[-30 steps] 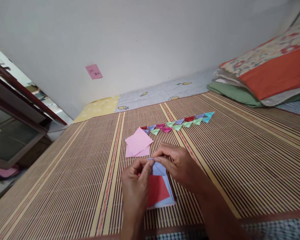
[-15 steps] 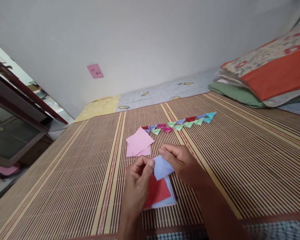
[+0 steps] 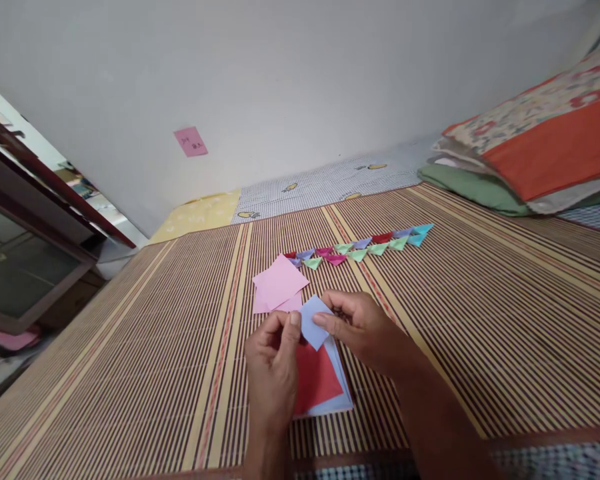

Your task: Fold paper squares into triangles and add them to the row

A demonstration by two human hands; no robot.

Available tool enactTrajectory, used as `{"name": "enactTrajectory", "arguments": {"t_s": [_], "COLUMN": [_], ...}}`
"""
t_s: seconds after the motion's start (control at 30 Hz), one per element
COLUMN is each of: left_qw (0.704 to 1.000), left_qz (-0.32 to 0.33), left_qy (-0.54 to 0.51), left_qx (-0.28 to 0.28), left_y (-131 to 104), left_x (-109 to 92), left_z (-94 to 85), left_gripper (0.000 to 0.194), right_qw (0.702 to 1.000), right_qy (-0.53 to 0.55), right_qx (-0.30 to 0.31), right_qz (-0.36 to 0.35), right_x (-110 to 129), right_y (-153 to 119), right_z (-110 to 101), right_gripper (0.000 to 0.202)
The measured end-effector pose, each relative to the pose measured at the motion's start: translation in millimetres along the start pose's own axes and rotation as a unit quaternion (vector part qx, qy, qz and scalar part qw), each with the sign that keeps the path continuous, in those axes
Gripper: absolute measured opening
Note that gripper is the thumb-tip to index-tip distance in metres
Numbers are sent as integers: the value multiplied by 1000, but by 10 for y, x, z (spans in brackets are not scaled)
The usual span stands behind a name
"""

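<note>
A small light-blue piece of folded paper (image 3: 310, 327) is held up between my two hands. My right hand (image 3: 363, 330) pinches it, the thumb lying across its front face and the fingers behind. At its left edge my left hand (image 3: 273, 363) is closed, thumb against forefinger; the exact contact there is partly hidden. Right beneath lies a stack of paper squares, a red sheet (image 3: 320, 380) on top and light-blue sheets (image 3: 341, 402) showing along its right and near edges. Part of the stack is covered by my left hand.
Just beyond my hands lie pink paper sheets (image 3: 279, 283), overlapping. Behind them runs a double row of small folded paper triangles (image 3: 357, 255) in several colours. Everything rests on a striped bamboo mat (image 3: 155, 373). Folded bedding (image 3: 555, 143) is piled at the right, by the wall (image 3: 300, 80).
The blue paper has turned and shifted slightly left, now standing more upright. My right thumb has moved onto its face. My left hand has moved slightly left, and the stack stays put.
</note>
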State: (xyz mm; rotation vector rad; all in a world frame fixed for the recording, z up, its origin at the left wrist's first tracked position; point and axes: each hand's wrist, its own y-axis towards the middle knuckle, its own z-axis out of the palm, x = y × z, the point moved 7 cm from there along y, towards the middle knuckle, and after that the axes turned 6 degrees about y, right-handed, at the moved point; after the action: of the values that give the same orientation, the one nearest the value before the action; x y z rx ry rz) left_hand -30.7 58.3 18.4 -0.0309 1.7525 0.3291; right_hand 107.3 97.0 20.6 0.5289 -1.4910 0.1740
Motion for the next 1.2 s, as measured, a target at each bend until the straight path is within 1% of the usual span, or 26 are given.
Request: {"name": "enactTrajectory", "arguments": {"t_s": [0.07,0.13,0.23,0.33,0.43,0.5,0.57,0.63,0.73,0.83,0.93,1.0,1.1,1.2], "left_qw": [999,997,995,995,999,997,989,984,990,997,998,999,999,994], "left_qz": [-1,13,48,58,30,-9,-45,-56,-31,-13,-8,-9,-29,-43], "left_qy": [18,47,87,78,14,-66,-140,-171,-138,-75,-32,-20,-38,-102], "left_qx": [45,57,33,-10,-35,-26,-9,-2,-6,22,47,42,17,1], "left_y": [6,-1,-26,-36,-18,-1,9,13,16,16,22,34,52,59], "left_x": [-12,-43,-110,-124,-45,48,130,160,111,42,7,8,53,97], "left_z": [33,31,4,-47,-84,-64,-17,16,14,27,33,21,4,-8], "left_gripper": [29,28,32,31,34,36,37,36,38,39,38,39,43,43], "right_qw": [1000,999,999,999,1000,1000,999,998,999,997,996,996,997,998], "right_qy": [9,16,18,10,-3,-18,-40,-51,-9,56,74,72,64,70], "right_qx": [16,29,36,33,28,13,-2,-10,22,57,56,54,35,4], "right_qz": [8,13,9,2,-7,-17,-31,-45,-42,-8,13,12,6,9], "right_x": [14,24,22,2,10,44,92,126,102,14,-43,-47,-51,-81], "right_y": [-14,-26,-30,-23,-22,-25,-28,-29,-23,-17,-9,-3,10,22], "right_z": [-10,-15,-24,-35,-28,-25,-23,-25,1,40,64,86,86,45], "right_gripper": [20,20,22,25,32,34,36,37,31,25,25,23,19,17]}}
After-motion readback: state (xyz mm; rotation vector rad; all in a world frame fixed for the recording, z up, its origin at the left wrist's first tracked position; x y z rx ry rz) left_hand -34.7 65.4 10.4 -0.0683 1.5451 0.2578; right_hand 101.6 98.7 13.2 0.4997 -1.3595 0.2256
